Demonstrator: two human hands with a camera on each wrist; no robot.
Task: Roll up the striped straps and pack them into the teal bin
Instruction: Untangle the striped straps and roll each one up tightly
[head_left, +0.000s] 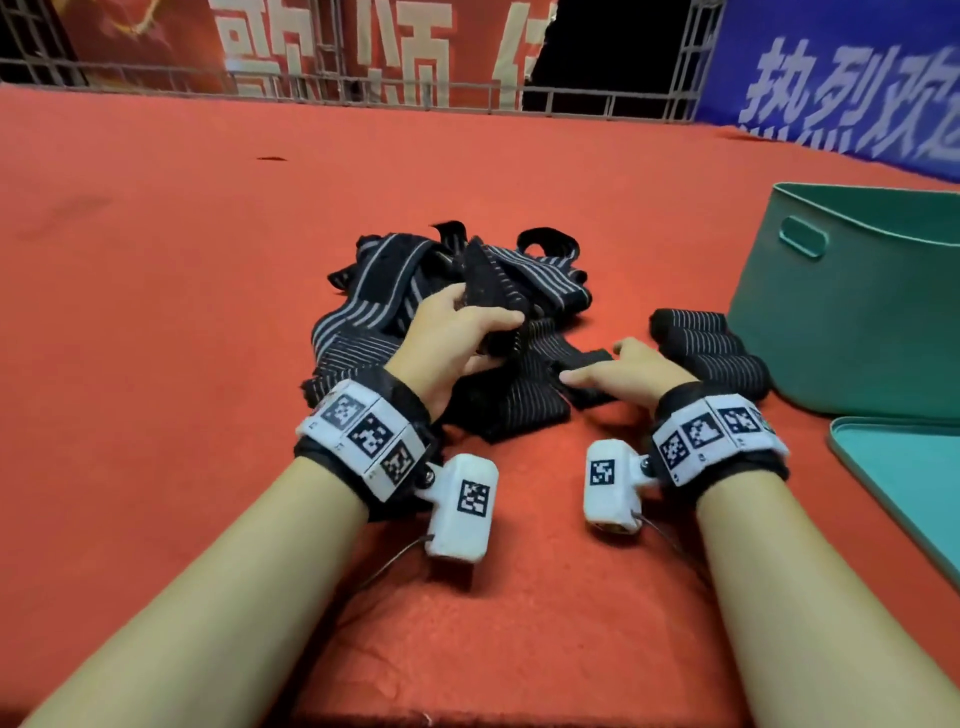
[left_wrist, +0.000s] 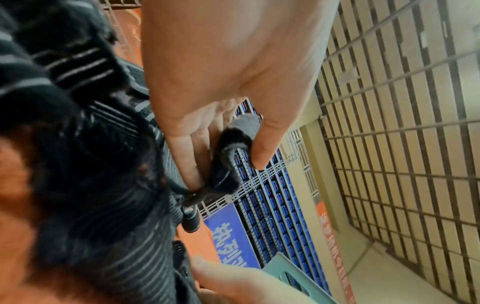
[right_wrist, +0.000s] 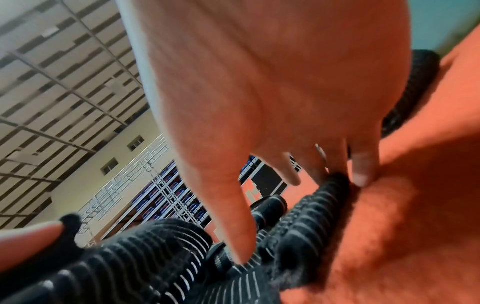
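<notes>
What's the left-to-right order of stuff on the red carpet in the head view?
Left hand gripping a strap end → loose pile of striped straps → right hand resting flat on a strap → rolled straps → teal bin, with the teal lid lying in front of it.

From the head we look forward and down over both forearms onto the red carpet (head_left: 156, 260), with the left hand (head_left: 447, 338) and right hand (head_left: 639, 371) mid-frame. From the left wrist we look close along the palm (left_wrist: 221, 61), tilted up toward the railings and ceiling; from the right wrist we look along its palm (right_wrist: 272, 82), just above the carpet. All three views share the pile of striped straps (head_left: 395, 291).
</notes>
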